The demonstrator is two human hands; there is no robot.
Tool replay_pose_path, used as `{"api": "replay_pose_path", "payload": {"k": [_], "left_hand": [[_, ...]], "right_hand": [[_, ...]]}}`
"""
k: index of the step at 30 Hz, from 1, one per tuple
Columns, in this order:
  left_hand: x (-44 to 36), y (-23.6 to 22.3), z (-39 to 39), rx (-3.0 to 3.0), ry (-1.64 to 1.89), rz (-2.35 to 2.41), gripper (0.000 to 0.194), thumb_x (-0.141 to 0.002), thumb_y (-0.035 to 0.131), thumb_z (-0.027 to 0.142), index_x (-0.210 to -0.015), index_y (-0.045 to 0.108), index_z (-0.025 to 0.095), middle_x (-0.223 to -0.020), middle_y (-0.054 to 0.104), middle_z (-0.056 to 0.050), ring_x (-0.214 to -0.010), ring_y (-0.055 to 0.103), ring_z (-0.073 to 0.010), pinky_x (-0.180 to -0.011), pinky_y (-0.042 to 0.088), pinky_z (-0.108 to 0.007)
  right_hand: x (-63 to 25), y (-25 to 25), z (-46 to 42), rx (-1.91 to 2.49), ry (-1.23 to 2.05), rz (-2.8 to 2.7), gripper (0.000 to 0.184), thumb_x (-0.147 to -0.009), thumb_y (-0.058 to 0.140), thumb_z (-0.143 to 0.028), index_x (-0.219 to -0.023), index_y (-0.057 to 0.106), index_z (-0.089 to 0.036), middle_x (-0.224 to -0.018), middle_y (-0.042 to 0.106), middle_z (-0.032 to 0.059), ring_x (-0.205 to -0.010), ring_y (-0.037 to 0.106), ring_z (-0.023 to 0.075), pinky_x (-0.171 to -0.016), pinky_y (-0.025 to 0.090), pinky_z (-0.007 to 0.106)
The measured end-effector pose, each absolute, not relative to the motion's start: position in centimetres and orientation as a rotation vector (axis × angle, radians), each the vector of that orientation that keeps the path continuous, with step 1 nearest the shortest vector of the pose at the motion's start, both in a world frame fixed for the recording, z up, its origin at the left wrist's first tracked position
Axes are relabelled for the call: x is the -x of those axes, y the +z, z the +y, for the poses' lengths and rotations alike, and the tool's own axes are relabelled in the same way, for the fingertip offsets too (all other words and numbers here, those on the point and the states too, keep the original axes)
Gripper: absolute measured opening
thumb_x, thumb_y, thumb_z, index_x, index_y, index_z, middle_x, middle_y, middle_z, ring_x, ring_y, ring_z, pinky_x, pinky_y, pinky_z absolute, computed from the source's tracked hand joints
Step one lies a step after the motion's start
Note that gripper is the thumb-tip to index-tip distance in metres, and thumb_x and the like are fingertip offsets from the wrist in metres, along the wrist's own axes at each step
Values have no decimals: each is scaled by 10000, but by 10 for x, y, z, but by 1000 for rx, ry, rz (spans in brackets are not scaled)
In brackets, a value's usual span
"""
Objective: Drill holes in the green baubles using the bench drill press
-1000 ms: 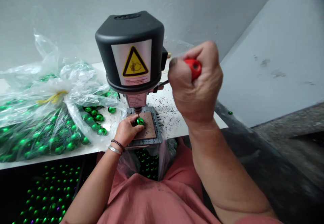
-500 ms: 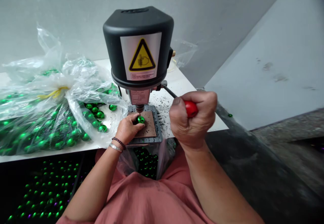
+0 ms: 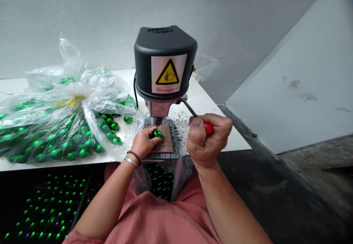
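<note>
There are two hands [image 3: 208, 141], one drill [image 3: 165, 49], one red knob [image 3: 209, 128], two bracelets [image 3: 130, 161] and lots of green balls [image 3: 83, 152].

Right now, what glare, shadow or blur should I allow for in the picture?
Head view: bright glints on the ball in the left hand and on the plastic bag; head view: darkness under the table, mostly green glints showing there; head view: warning sign clear, its small print too fine to read.
</note>
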State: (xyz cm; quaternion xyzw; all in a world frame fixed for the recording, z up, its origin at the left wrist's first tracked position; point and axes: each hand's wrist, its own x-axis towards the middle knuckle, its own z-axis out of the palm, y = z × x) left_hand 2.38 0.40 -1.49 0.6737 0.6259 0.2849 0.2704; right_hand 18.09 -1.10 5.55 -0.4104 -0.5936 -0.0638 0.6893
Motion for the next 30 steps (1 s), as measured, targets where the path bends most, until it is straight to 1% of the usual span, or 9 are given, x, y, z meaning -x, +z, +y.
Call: {"api": "replay_pose_path", "payload": {"k": [5,10,14,18,20,23,25,27,30], "left_hand": [[-23,-15,4,-1810,781,1683,426,-693,639,280,-1105,622,177,-1113,648,-66,-1044,576,-191,-946,408,-309],[-23,-16,3,-1831,767,1684,410,-688,639,290,-1088,630,199,-1115,652,-48,-1024,588,-192,-915,428,-307],[-24,-16,3,-1792,767,1713,434,-685,641,291,-1109,618,199,-1093,660,-54,-1013,593,-197,-911,429,-315],[-24,-9,-6,-1722,794,1760,413,-692,628,295,-1092,621,192,-1054,667,-54,-962,603,-194,-875,446,-307],[-22,-2,-17,-1684,781,1736,396,-704,616,321,-1075,627,184,-1001,680,-50,-910,613,-187,-833,463,-295],[-16,10,-38,-1684,638,1479,410,-693,638,361,-1072,634,203,-934,694,-28,-844,624,-174,-751,484,-262],[-8,16,-48,-1715,566,1363,512,-657,677,392,-1129,609,206,-971,688,-38,-847,621,-179,-738,487,-257],[2,19,-47,-1743,602,1439,541,-675,660,418,-1166,587,204,-1011,676,-52,-851,615,-180,-751,484,-267],[28,17,-24,-1749,778,1833,393,-809,499,383,-1123,612,176,-1038,665,-84,-906,600,-193,-840,459,-305]], "right_hand": [[-179,38,-10,894,-10,-1296,129,-751,498,-161,-856,444,-215,-688,495,-49,-595,530,68,-576,448,239],[-180,28,-10,832,41,-1341,138,-752,482,-141,-855,423,-211,-666,460,-59,-575,506,60,-566,441,227],[-179,73,-4,944,-211,-1267,29,-784,484,-200,-770,463,-186,-664,460,-40,-581,452,43,-553,391,190],[-179,131,18,1062,-112,-1337,192,-820,434,-303,-696,438,-158,-607,411,-50,-549,367,30,-553,345,186],[-180,147,30,1149,-19,-1350,218,-811,439,-327,-675,421,-158,-582,364,-64,-541,321,24,-559,318,186],[-181,152,41,1184,41,-1353,234,-799,449,-344,-665,411,-156,-576,328,-74,-549,285,18,-587,299,191],[-181,150,42,1167,54,-1345,235,-797,447,-347,-665,408,-156,-579,323,-75,-558,281,18,-595,292,194],[-181,148,42,1147,50,-1335,233,-799,437,-348,-666,406,-159,-583,319,-73,-563,287,18,-592,283,196],[-180,146,42,1136,38,-1331,229,-799,427,-348,-671,406,-160,-592,322,-71,-568,303,16,-589,281,200]]}}
